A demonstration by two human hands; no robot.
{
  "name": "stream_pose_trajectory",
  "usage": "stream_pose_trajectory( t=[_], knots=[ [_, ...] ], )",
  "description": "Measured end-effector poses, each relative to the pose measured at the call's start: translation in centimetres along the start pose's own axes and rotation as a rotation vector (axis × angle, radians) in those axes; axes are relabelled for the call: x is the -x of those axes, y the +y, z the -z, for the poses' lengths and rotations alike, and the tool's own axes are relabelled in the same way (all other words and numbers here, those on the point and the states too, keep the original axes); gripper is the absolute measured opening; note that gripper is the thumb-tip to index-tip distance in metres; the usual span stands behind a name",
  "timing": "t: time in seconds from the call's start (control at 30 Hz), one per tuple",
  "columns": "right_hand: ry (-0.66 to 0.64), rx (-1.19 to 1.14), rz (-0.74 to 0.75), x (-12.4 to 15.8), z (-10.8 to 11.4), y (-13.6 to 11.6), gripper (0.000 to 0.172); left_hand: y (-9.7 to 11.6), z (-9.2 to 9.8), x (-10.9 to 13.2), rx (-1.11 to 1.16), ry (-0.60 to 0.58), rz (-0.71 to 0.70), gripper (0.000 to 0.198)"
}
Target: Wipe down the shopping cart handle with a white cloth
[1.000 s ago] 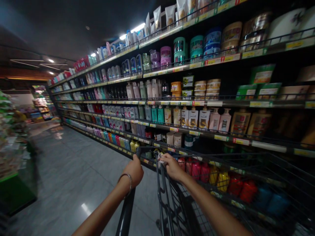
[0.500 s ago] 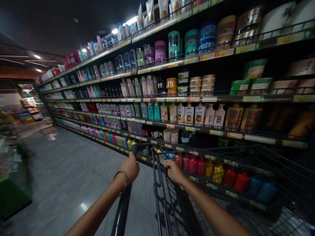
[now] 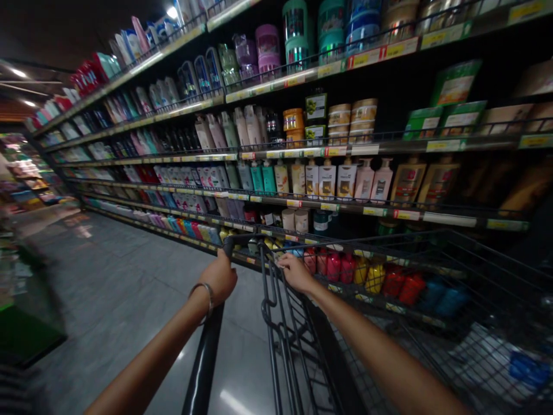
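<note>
My left hand (image 3: 219,278), with a metal bangle (image 3: 208,297) at its wrist, is wrapped round the black handle (image 3: 202,360) of a shopping cart. My right hand (image 3: 295,272) is closed at the top of the cart's wire back frame (image 3: 276,331). Its fingertips partly hide what they grip, but the frame's bars run right beneath them. The cart's mesh basket (image 3: 389,253) stretches off to the right. Inside it, low at the right, lie a blue item (image 3: 529,369) and a whitish one (image 3: 479,349), both seen blurrily through the mesh.
A long shelf unit (image 3: 302,202) of bottles and jars runs along the right, receding to the left. Pink, yellow and red bottles (image 3: 345,268) stand low behind the basket. Grey tiled floor (image 3: 142,288) lies at left, beside a green display base (image 3: 30,331).
The view has tilted down and shifted, so the shelves sit higher in the picture. More of the basket's contents shows at lower right. Both hands keep their hold on the cart.
</note>
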State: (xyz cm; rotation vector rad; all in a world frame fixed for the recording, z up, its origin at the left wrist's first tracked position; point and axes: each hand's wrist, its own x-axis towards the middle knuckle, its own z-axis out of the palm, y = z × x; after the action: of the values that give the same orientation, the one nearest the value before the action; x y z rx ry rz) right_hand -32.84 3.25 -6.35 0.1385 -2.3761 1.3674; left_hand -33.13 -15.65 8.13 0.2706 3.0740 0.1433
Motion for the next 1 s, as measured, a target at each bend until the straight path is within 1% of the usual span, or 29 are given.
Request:
stream_pose_trajectory(
  t=[0.1, 0.23, 0.33, 0.4, 0.53, 0.6, 0.67, 0.73, 0.83, 0.9, 1.0],
  knots=[
    [-0.041, 0.048, -0.041, 0.8, -0.5, 1.1, 0.033, 0.0, -0.1, -0.2, -0.019, -0.005, -0.004, 0.030],
    [-0.070, 0.121, -0.129, 2.7, -0.6, 3.0, 0.030, -0.1, -0.2, -0.5, -0.036, -0.003, -0.015, 0.030],
    [-0.064, 0.176, -0.195, 4.2, -0.2, 4.1, 0.028, -0.3, -0.3, -0.8, -0.038, 0.002, -0.020, 0.030],
    [-0.052, 0.205, -0.221, 4.9, 0.5, 4.5, 0.026, -0.3, -0.4, -1.0, -0.033, 0.006, -0.027, 0.030],
    [-0.027, 0.240, -0.216, 4.6, 2.8, 4.4, 0.021, -0.4, -0.4, -1.1, -0.020, 0.009, -0.036, 0.030],
    [-0.009, 0.244, -0.194, 4.1, 3.9, 3.8, 0.024, -0.4, -0.4, -1.2, -0.007, 0.005, -0.037, 0.030],
    [0.001, 0.236, -0.158, 3.9, 4.3, 3.0, 0.031, -0.5, -0.5, -1.2, 0.008, -0.002, -0.037, 0.031],
    [-0.013, 0.218, -0.111, 4.2, 4.0, 2.1, 0.039, -0.5, -0.5, -1.2, 0.019, -0.008, -0.035, 0.032],
    [-0.060, 0.200, -0.054, 5.5, 2.8, 1.3, 0.044, -0.5, -0.6, -1.3, 0.028, -0.007, -0.029, 0.035],
    [-0.075, 0.207, -0.053, 6.6, 2.1, 1.4, 0.042, -0.5, -0.6, -1.3, 0.031, -0.009, -0.032, 0.036],
    [-0.076, 0.238, -0.103, 8.0, 1.6, 2.4, 0.038, -0.6, -0.6, -1.4, 0.034, -0.010, -0.037, 0.035]
  ],
)
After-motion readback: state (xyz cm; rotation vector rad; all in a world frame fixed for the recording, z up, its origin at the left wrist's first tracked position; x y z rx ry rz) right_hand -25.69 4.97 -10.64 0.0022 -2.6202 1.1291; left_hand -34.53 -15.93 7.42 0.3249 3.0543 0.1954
